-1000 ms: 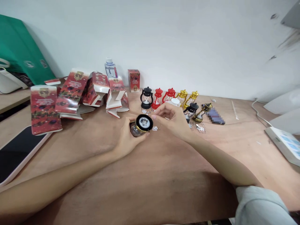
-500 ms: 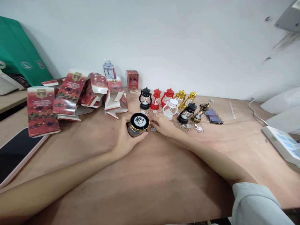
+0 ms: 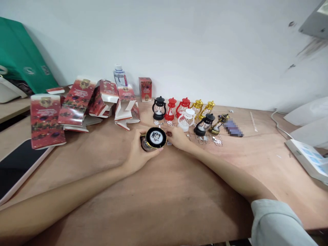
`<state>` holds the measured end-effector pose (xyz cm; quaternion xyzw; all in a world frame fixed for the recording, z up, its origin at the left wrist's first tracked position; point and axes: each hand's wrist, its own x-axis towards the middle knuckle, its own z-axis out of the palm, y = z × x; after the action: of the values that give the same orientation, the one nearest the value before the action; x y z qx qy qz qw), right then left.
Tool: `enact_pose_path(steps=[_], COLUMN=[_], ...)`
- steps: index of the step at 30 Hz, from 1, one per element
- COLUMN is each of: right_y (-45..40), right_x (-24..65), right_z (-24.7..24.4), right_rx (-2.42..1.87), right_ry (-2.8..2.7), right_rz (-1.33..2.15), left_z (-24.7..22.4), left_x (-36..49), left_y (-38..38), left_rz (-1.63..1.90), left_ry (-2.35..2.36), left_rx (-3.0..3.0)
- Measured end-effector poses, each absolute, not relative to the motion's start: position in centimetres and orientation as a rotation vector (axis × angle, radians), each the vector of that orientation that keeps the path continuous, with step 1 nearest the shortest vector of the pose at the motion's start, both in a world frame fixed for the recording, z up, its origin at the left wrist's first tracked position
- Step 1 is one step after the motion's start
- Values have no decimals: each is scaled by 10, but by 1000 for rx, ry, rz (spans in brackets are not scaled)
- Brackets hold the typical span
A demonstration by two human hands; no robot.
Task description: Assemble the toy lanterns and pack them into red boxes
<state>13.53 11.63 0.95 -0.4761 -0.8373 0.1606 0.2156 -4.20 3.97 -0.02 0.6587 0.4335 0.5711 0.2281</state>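
My left hand (image 3: 139, 145) is wrapped around a small lantern (image 3: 156, 137), tilted so that its round black underside with a gold rim faces me. A pale disc sits in the middle of that base, and what looks like an uncovered compartment with metal parts shows in it. My right hand (image 3: 178, 137) is just right of the lantern, fingers curled in and pressed together. Whatever its fingertips may hold is hidden. Beyond it stand a white lantern (image 3: 186, 120) and a black lantern (image 3: 204, 125), with small metal pieces (image 3: 216, 140) and white bits lying in front.
Red printed boxes (image 3: 48, 123), several of them opened, lean at the left near a clear bottle (image 3: 120, 76). One closed box (image 3: 145, 89) stands by the wall. A dark tablet-like panel (image 3: 19, 167) lies at the left, a white power strip (image 3: 307, 159) at the right.
The lantern has shifted slightly right and towards me, its base turned a little. My right hand's fingers have curled in more tightly beside it.
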Motion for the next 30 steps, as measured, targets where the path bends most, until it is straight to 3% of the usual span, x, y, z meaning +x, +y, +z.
enact_pose_path(steps=[12, 19, 25, 30], right_y=[116, 103, 63, 52], right_x=[128, 136, 137, 134], right_z=[6, 53, 92, 93], right_rx=[-1289, -1144, -818, -896], right_ry=[-2185, -1966, -1873, -2050], right_rz=[556, 726, 1109, 931], left_z=[-5, -5, -3, -6], left_x=[-46, -47, -45, -46], left_y=[39, 39, 39, 41], left_rz=[1568, 1582, 1598, 1589], left_ry=[1173, 1224, 1226, 1234], left_rx=[1933, 1945, 1929, 1897])
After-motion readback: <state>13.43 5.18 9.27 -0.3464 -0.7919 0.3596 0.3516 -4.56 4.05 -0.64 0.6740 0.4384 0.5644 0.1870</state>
